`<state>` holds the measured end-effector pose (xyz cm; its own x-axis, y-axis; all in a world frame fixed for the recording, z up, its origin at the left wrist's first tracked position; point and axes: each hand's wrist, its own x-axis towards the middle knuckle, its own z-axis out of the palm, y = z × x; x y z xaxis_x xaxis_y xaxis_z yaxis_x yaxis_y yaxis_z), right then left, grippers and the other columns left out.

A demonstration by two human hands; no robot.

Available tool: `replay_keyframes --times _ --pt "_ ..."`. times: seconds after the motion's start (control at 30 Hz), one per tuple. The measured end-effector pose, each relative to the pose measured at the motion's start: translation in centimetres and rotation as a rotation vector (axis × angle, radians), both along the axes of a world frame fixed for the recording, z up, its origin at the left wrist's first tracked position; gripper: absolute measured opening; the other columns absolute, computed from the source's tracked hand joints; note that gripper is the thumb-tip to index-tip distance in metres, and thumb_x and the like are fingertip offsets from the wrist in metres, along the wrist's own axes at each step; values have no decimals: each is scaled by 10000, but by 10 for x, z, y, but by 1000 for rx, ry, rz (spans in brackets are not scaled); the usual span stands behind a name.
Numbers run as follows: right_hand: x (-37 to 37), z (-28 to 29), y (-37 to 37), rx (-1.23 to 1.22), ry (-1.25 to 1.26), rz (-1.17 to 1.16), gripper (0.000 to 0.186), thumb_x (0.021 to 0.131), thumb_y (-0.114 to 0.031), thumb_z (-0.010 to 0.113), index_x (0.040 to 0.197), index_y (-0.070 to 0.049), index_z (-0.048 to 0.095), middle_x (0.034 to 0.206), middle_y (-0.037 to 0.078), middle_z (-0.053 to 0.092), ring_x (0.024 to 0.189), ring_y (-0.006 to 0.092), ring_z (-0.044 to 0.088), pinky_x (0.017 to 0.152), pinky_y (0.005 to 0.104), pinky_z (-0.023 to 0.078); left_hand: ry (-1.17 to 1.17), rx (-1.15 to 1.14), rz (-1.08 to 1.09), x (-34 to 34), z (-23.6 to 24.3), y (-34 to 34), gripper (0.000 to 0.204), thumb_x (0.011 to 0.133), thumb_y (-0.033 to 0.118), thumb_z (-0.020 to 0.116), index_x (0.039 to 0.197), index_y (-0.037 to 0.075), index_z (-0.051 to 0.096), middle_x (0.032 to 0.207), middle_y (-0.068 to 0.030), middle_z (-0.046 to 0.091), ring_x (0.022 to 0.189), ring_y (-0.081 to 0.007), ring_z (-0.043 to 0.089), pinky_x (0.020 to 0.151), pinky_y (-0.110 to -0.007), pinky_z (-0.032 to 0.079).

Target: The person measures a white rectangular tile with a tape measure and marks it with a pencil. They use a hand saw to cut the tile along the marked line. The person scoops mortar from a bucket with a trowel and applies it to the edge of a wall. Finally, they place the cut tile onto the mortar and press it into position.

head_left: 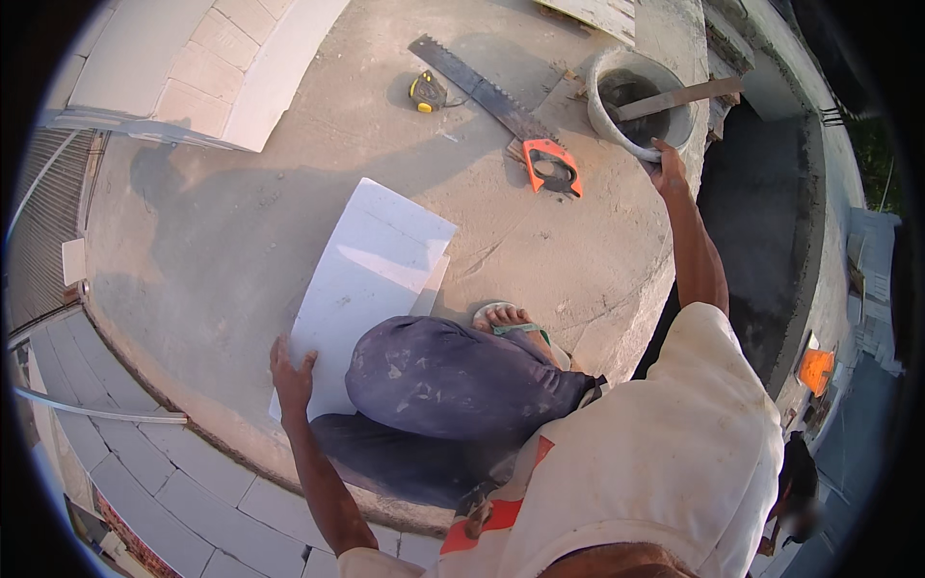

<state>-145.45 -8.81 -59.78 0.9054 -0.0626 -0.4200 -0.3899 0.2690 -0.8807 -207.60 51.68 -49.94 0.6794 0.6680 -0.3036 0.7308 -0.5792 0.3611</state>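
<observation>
My left hand (293,378) is at the left edge of a large white block (371,260), its thumb over the top face and its other fingers along the side. The block lies beside my bent knee, which covers part of it. With my right arm stretched forward, my right hand (665,166) grips the near rim of a grey bucket (599,104). Inside the bucket is dark wet-looking material, and a flat wooden stick (684,97) leans across its rim. A handsaw (482,91) with an orange handle lies left of the bucket, next to a black-and-yellow tape measure (427,91).
White blocks (207,67) are stacked at the far left. A row of pale blocks (183,491) borders the floor at the lower left. Right of the concrete edge is a dark recess (756,222). An orange object (816,367) lies beyond it. Another person (798,482) is at the lower right.
</observation>
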Motion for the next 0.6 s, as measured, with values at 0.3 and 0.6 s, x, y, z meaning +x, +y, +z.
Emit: replay_keyframes --times 0.3,0.6 --pt "-22 20 90 -79 192 16 680 992 -498 645 1382 36 484 1333 214 600 1212 336 644 965 465 599 161 128 23 -5 -33 -27 1181 745 459 899 1594 -57 259 1605 -321 288 1490 -477 298 1204 -608 260" --pt "-136 -47 186 -1447 -976 1100 441 807 -52 711 1211 -39 534 1076 207 636 1085 410 638 910 562 518 317 -46 186 38 3 -27 1269 702 466 927 1619 -29 203 1614 -289 302 1518 -461 266 1178 -680 284"
